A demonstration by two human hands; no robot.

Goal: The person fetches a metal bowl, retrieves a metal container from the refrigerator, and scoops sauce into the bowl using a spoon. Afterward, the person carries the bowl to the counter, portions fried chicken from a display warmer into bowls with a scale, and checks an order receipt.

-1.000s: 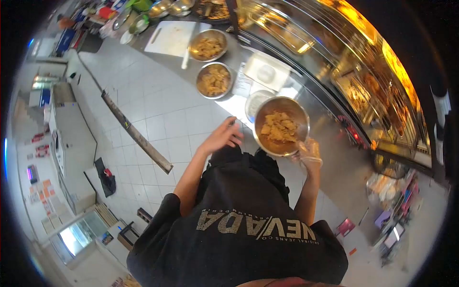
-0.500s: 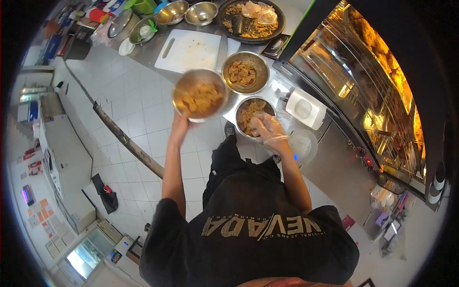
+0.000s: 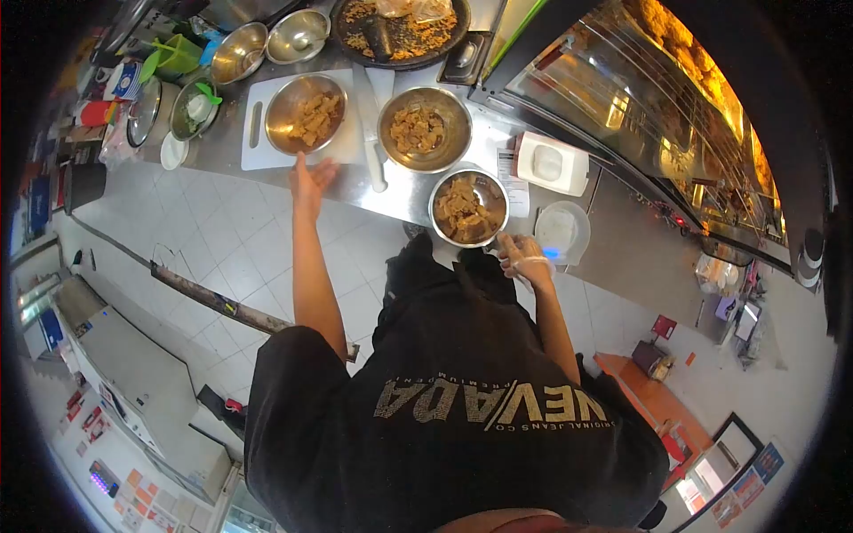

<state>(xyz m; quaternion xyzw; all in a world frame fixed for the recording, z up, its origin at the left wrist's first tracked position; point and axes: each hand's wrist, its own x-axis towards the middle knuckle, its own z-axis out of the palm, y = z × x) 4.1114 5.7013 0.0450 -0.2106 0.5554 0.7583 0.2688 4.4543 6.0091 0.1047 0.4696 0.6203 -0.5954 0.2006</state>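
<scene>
My left hand (image 3: 313,180) is bare, its fingers apart at the near rim of a steel bowl (image 3: 286,142) of brown food pieces on the white cutting board (image 3: 257,158). My right hand (image 3: 524,258), in a clear glove, has its fingers closed at the lower right rim of a smaller steel bowl (image 3: 439,225), which also holds brown pieces. Between and above these two bowls stands a third steel bowl (image 3: 456,153) with similar food. A knife with a white handle (image 3: 374,169) lies between the board and that third bowl.
Steel bowls (image 3: 299,35) and a dark round pan (image 3: 440,53) with crumbs stand along the back. To the right are a white scale (image 3: 569,169), a round translucent container (image 3: 579,235) and a lit glass display case (image 3: 604,93).
The left-hand bowl has moved from the air onto the cutting board, and my left fingers have spread. My right hand has moved out of the smaller bowl to its rim.
</scene>
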